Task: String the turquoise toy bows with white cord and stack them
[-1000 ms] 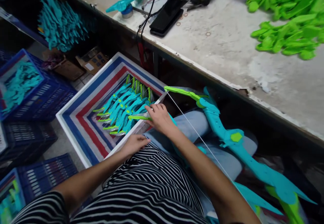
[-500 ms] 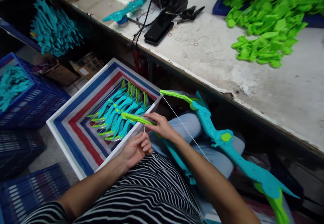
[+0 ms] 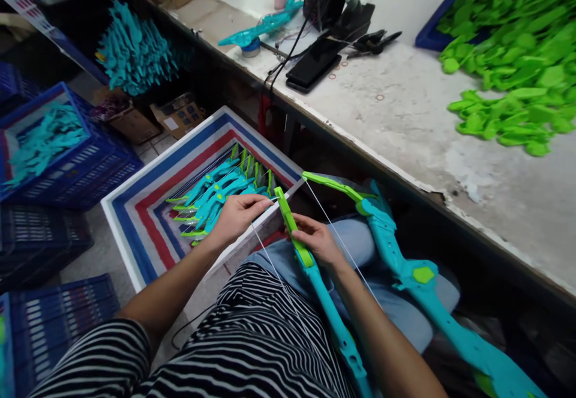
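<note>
A turquoise toy bow (image 3: 327,305) with a bright green end limb (image 3: 290,218) slants across my lap. My right hand (image 3: 317,242) grips that limb, thumb and fingers on either side. My left hand (image 3: 238,215) pinches the end of a white bowstring (image 3: 270,257) close to the limb's tip. From those fingers the string runs down across my striped shirt. A second toy bow (image 3: 414,278), strung with a white string (image 3: 333,230), rests over my legs on the right. Its far lower end is cut off by the frame.
Left of my lap stands a striped-lined box (image 3: 148,230) containing several finished bows. Blue crates (image 3: 108,161) stand farther left, one with turquoise parts. The worktable (image 3: 405,116) carries a phone (image 3: 312,65), cables and a pile of green parts (image 3: 504,116).
The green limb has swung from pointing left to pointing up and away. My left hand has risen with the string to the limb's tip. The whole view has shifted slightly.
</note>
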A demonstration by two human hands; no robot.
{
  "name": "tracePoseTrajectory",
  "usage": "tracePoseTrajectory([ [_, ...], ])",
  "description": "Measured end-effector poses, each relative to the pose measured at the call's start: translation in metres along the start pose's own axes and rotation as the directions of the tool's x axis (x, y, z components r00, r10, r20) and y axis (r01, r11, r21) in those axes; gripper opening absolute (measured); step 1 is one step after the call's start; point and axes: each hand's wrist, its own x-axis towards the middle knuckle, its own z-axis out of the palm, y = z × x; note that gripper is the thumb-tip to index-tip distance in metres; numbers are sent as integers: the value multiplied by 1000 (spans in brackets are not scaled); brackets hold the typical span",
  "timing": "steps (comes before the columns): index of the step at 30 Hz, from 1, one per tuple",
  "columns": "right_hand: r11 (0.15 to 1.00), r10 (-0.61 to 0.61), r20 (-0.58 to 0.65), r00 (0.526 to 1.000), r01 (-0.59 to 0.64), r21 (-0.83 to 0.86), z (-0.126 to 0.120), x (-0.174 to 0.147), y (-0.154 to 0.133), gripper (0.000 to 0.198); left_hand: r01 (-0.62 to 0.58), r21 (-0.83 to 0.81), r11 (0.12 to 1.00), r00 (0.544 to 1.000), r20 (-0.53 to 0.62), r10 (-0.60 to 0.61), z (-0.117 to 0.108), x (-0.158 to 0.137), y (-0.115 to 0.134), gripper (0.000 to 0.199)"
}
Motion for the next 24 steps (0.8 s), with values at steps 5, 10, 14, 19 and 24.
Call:
tracePoseTrajectory([
  [5, 1000, 16, -22, 1000, -17, -20, 0, 1, 1, 48, -52, 37, 998, 999, 9, 51, 2, 6, -3, 25],
  [10, 999, 14, -30, 999, -15, -28, 1, 1, 4, 50, -73, 31, 997, 997, 39, 72, 3, 9, -2, 27],
  [14, 993, -48, -30, 998, 45, -108, 4, -2, 6, 49, -8, -66, 998, 988, 151, 18, 4, 13, 0, 44],
  [19, 838, -326, 4, 945, 291, -461, 12, -2, -14, 35, 31, -132, 991, 975, 222, -1, 5, 15, -1, 45],
  [24, 451, -683, 112, 721, 538, -713, 32, 15, -61, 24, 29, -131, 991, 978, 210, -1, 6, 14, 2, 45],
])
